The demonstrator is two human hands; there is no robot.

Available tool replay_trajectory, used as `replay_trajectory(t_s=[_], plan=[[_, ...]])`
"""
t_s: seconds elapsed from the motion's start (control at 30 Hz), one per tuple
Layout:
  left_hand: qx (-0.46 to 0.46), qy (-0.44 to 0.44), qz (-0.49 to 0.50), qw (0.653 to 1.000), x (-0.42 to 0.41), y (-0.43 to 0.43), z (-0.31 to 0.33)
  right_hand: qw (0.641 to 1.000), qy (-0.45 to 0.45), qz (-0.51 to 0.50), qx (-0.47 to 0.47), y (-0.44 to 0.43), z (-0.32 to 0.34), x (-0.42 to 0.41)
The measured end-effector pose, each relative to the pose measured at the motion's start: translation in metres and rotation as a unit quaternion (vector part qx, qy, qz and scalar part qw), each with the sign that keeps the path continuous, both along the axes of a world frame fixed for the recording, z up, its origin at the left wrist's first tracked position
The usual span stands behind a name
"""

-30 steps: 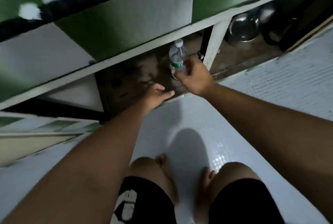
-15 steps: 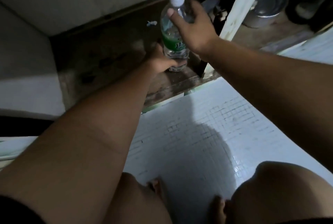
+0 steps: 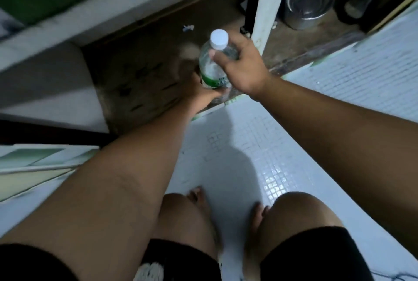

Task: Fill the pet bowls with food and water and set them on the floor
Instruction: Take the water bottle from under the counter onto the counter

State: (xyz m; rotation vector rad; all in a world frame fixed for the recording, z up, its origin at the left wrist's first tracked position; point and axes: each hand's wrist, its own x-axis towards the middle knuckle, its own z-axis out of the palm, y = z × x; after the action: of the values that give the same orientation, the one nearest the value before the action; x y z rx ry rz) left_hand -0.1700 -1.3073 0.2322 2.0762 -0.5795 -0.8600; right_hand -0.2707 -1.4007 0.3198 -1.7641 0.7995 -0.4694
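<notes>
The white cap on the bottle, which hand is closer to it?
Right. The right hand grips the bottle just under the white cap. The left hand holds the bottle's bottom end, farther from the cap.

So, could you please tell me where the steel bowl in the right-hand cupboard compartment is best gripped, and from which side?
I'd pinch the steel bowl by its near rim, from the open front of the cupboard, right of the white post. Its mouth seems tilted toward the front, leaving that rim exposed, while a dark vessel crowds its right side.
</notes>
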Motion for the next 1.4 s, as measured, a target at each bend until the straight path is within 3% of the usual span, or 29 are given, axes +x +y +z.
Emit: replay_trajectory(t_s=[0.2, 0.37, 0.7, 0.97, 1.1, 1.4], plan=[[-0.044, 0.064, -0.002, 0.997, -0.050, 0.035, 0.098, 0.999, 0.037, 0.001, 0.012, 0.019, 0.107, -0.047], [-0.029, 0.093, -0.032, 0.995, -0.086, 0.042, 0.221, 0.999, 0.038, -0.015, 0.032, 0.021, 0.206, -0.085], [-0.048, 0.035, -0.084, 0.995, -0.108, 0.023, 0.396, 1.000, 0.008, -0.029, -0.005, 0.009, 0.406, -0.121], [-0.128, 0.020, -0.085, 0.988, -0.111, -0.009, 0.478, 0.998, -0.025, -0.048, -0.033, -0.021, 0.508, -0.134], [-0.142, 0.005, -0.104, 0.984, -0.104, -0.040, 0.505, 0.991, -0.027, -0.073, -0.107, -0.043, 0.537, -0.129], [-0.181, 0.004, -0.124, 0.976, -0.069, -0.151, 0.550, 0.978, -0.032, -0.129, -0.158, -0.126, 0.584, -0.094]])
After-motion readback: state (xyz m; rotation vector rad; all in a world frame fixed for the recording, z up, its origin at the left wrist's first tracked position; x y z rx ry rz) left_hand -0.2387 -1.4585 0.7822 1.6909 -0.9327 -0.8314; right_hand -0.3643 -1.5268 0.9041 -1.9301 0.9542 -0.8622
